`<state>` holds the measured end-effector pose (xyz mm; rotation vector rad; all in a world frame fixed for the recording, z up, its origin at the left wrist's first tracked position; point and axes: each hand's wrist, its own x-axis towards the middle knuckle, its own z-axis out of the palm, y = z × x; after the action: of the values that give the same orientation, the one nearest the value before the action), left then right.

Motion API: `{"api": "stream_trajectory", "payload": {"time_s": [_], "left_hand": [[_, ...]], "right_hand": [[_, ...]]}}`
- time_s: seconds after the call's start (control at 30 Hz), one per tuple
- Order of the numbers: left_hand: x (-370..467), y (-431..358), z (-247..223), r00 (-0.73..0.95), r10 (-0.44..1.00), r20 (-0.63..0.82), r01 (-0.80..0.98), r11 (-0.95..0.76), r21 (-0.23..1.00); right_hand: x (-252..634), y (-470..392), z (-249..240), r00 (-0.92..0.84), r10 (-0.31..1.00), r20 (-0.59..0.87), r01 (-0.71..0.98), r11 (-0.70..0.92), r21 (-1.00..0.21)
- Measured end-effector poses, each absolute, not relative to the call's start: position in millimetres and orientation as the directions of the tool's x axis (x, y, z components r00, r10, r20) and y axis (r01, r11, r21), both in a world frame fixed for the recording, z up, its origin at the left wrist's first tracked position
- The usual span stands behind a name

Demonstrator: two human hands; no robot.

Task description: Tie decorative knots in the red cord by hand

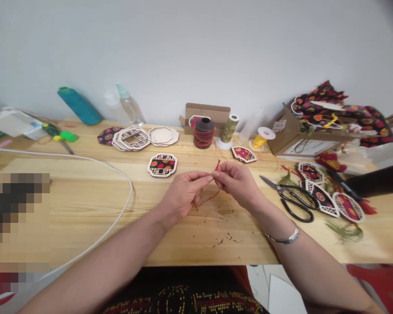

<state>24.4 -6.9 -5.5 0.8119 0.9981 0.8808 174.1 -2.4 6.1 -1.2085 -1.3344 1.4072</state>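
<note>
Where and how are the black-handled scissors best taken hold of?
Probably by the handle loops, coming from the near right with the right hand: the scissors lie with blades pointing left and away, loops toward the person's right.

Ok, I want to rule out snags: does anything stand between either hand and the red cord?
Nothing visible does: the left hand and right hand hold the red cord at their fingertips; the scissors lie apart, to the right.
</note>
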Motion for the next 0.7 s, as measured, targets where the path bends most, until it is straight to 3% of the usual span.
{"api": "stream_trajectory", "payload": {"time_s": [0.4,0.5,0.7], "left_hand": [[23,-7,-2,0.274,0.892,-0.359,-0.171,0.413,0.895],[23,-6,-3,0.227,0.902,-0.369,-0.178,0.411,0.894],[22,-3,-5,0.117,0.919,-0.377,-0.195,0.394,0.898]], "right_hand": [[177,-2,11,-0.244,0.96,-0.136,0.12,-0.109,-0.987],[181,-2,13,-0.237,0.97,-0.062,0.288,0.01,-0.957],[188,-3,18,-0.228,0.971,0.067,0.627,0.199,-0.753]]}}
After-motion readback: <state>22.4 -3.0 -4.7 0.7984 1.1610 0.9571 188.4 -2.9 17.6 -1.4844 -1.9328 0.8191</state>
